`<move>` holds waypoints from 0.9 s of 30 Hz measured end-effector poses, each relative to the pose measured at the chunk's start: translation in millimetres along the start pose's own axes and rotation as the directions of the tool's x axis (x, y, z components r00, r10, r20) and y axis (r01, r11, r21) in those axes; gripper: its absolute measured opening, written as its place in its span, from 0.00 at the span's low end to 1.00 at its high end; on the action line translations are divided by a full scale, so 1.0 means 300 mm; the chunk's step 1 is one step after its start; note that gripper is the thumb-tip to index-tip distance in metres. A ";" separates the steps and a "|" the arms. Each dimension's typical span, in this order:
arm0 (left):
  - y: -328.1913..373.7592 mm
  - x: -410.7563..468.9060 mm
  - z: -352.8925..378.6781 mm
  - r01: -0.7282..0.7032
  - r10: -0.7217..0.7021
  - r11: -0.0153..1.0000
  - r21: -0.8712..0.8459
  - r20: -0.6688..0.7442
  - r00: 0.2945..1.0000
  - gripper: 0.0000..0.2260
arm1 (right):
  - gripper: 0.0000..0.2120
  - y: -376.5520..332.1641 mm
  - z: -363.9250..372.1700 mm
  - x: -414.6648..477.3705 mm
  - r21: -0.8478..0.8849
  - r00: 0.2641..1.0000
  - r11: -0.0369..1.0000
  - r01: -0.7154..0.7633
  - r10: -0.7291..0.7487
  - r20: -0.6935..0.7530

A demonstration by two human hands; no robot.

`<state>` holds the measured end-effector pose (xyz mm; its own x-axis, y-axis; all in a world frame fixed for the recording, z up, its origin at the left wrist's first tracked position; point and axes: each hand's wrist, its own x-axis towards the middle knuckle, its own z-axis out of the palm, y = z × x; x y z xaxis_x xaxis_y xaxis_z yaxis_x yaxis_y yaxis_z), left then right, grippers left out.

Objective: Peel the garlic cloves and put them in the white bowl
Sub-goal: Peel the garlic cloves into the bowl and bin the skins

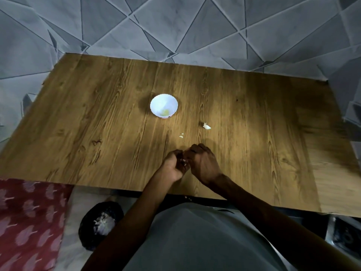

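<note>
Above the near edge of the tabletop (78,114), the left hand (172,166) and right hand (204,163) meet with fingers curled, pinching a garlic clove (183,161) between them (only a pale sliver of it shows). Just beyond them lie peel scraps (181,135), with a second clove (206,126) to their right. Farther in, toward the middle, stands the white bowl (162,102), with something pale yellow at its bottom.

Wooden table (97,124), grey geometric floor (175,22)

An upright white bowl (156,103) holds pale peeled garlic (165,112); a loose clove (206,126) lies to its right; a held clove (183,161), mostly hidden, is nearer.
</note>
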<state>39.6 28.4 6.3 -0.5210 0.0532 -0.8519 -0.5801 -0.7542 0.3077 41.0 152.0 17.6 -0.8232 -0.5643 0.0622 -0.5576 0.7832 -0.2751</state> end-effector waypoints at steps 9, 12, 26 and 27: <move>0.072 -0.022 -0.040 0.041 -0.026 0.985 -0.166 0.091 0.995 0.19 | 0.15 0.070 -0.029 0.004 0.376 0.981 0.914 -0.154 0.188 -0.056; 0.102 -0.023 -0.083 0.005 0.008 0.986 -0.168 0.072 0.997 0.19 | 0.07 0.110 0.010 -0.026 0.429 0.960 0.859 -0.279 0.249 0.126; 0.170 -0.059 -0.195 0.084 -0.080 0.994 -0.067 0.050 0.996 0.18 | 0.05 -0.027 0.142 -0.078 0.130 0.965 0.957 -0.258 0.249 0.082; 0.175 -0.065 -0.195 0.084 -0.083 0.996 -0.040 0.039 0.996 0.18 | 0.05 -0.037 0.151 -0.075 0.114 0.966 0.959 -0.258 0.251 0.069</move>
<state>56.0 -50.5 14.2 -0.4952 0.1411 -0.8572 -0.5964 -0.7727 0.2174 70.4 144.1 -24.2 -0.9275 -0.3661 -0.0751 -0.3107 0.8669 -0.3897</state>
